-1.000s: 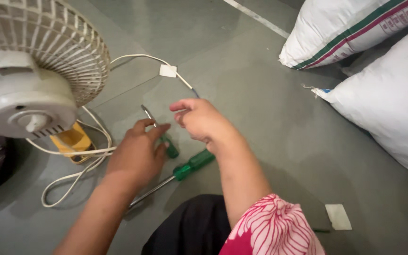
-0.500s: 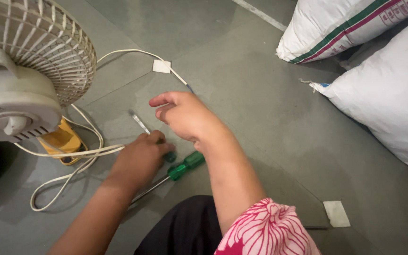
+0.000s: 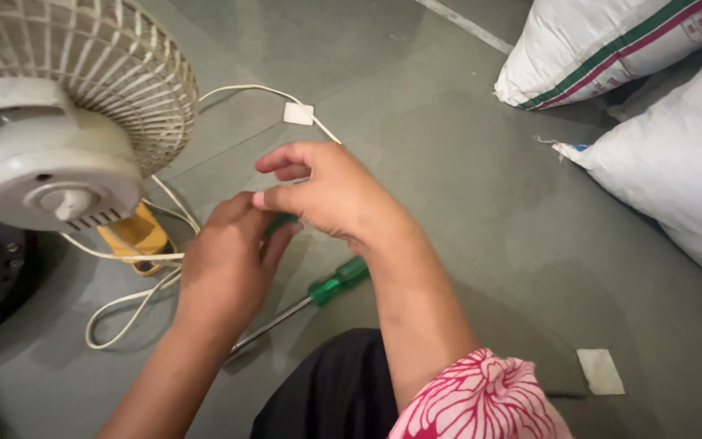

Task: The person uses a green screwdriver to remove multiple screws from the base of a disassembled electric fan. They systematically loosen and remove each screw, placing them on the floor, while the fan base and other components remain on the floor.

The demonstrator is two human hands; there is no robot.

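Note:
My left hand [image 3: 225,264] is curled around a small green-handled tool [image 3: 279,224]; only a bit of green shows between my two hands. My right hand [image 3: 339,195] hovers just over it, thumb pressed near my left fingertips and index finger stretched out. Whether it grips anything is hidden. A second screwdriver with a green handle [image 3: 336,284] and a long metal shaft lies on the grey floor just below my right wrist, untouched.
A cream table fan [image 3: 58,138] stands at the left, its white cord [image 3: 123,313] looping over the floor past a yellow object [image 3: 133,234]. Two white sacks [image 3: 660,154] lie at the right. A small white paper piece [image 3: 600,371] lies near my knee.
My right hand has drawn back toward my left hand and now sits over it. The small tool's metal shaft, seen earlier beyond my left fingers, is now hidden.

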